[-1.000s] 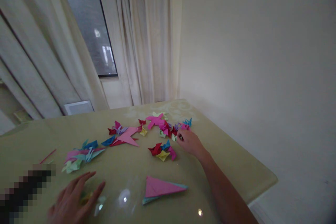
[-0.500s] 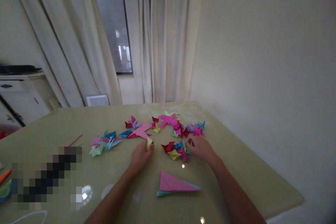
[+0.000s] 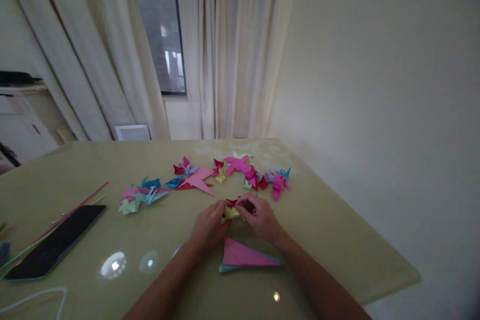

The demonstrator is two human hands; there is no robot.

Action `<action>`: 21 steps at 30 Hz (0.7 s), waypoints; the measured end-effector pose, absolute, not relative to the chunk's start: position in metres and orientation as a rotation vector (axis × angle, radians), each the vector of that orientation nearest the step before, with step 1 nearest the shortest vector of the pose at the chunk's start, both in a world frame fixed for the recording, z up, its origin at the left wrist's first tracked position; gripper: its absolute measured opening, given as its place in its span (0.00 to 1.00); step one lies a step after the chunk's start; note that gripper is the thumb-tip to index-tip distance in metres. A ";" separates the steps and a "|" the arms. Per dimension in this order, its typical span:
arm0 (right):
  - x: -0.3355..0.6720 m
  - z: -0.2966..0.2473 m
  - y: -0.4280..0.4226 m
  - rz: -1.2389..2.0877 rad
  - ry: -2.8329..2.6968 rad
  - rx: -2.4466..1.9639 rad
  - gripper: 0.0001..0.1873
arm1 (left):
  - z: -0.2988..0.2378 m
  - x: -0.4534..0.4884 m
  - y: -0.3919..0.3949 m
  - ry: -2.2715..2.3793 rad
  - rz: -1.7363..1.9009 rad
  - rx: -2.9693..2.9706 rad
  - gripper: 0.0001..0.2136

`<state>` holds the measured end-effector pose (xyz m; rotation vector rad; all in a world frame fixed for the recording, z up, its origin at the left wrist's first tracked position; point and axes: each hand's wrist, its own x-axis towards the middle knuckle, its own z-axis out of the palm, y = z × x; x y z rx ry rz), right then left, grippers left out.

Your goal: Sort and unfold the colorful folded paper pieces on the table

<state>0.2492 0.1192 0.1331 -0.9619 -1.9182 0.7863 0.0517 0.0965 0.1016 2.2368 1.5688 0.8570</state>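
My left hand point(image 3: 210, 225) is closed on a small pale yellow folded paper piece point(image 3: 231, 212). From the right, my right hand point(image 3: 258, 214) pinches at the same piece, with thumb and forefinger together. A bit of red folded paper point(image 3: 233, 202) shows just behind the fingertips; whether it is held I cannot tell. My hands hide most of the small cluster of coloured origami there. Just in front of them lies a stack of folded paper triangles point(image 3: 245, 255), pink on top and light blue below.
Farther back lie more origami pieces: a pink star-like shape point(image 3: 237, 163), a pink pointed shape point(image 3: 197, 180) and a blue-and-green group point(image 3: 148, 192). At left are a black phone point(image 3: 56, 242), a thin pink stick point(image 3: 80, 205) and a white cable point(image 3: 41, 292). A wall point(image 3: 375, 110) borders the table's right side.
My right hand has moved left from the right side of the origami cluster to meet my left hand. My left hand has shifted right with the yellow paper. The view has tilted slightly.
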 end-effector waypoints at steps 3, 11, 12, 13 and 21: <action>0.268 0.137 0.134 0.679 -1.769 -0.979 0.08 | 0.092 0.043 0.103 1.548 1.112 2.117 0.17; 0.286 0.141 0.145 0.407 -1.727 -1.070 0.11 | 0.106 0.043 0.103 1.326 1.392 1.651 0.20; 0.284 0.140 0.142 0.378 -1.728 -1.057 0.11 | 0.111 0.048 0.100 1.250 1.407 1.516 0.21; 0.280 0.139 0.138 0.355 -1.740 -1.031 0.12 | 0.116 0.052 0.097 1.175 1.415 1.365 0.22; 0.236 0.131 0.103 0.547 -2.104 -0.704 0.22 | 0.115 0.072 0.077 0.859 1.427 1.240 0.27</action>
